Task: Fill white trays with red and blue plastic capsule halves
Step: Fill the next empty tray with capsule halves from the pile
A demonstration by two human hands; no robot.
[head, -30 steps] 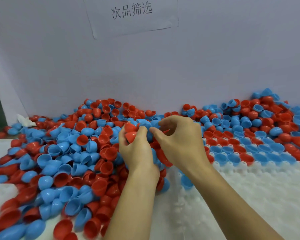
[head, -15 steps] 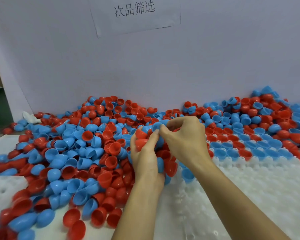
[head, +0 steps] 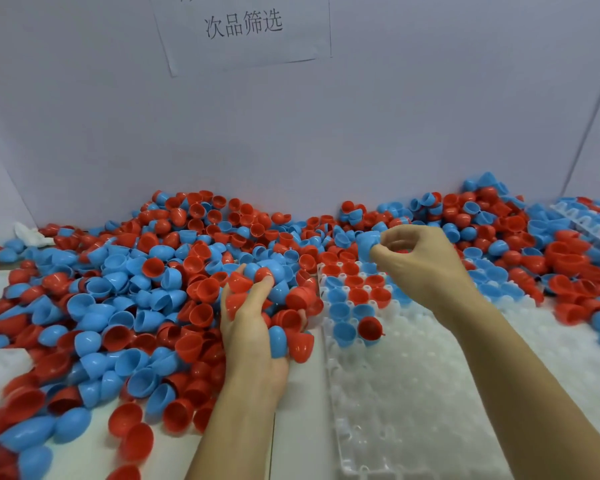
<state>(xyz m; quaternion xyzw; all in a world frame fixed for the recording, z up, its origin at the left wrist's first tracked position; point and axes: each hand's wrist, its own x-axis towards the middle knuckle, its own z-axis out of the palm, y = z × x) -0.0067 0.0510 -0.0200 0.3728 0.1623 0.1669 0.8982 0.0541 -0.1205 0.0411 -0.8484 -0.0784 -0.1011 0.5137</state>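
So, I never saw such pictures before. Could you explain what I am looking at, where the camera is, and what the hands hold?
There is no machine here: a person works with bare hands, and one camera on the head looks forward and down. A big pile of loose red and blue capsule halves covers the table. A white tray with many small cups lies in front on the right; only its far cups hold halves. The left hand grips a handful of red and blue halves. The right hand pinches one blue half above the tray. A paper sign hangs on the wall behind.
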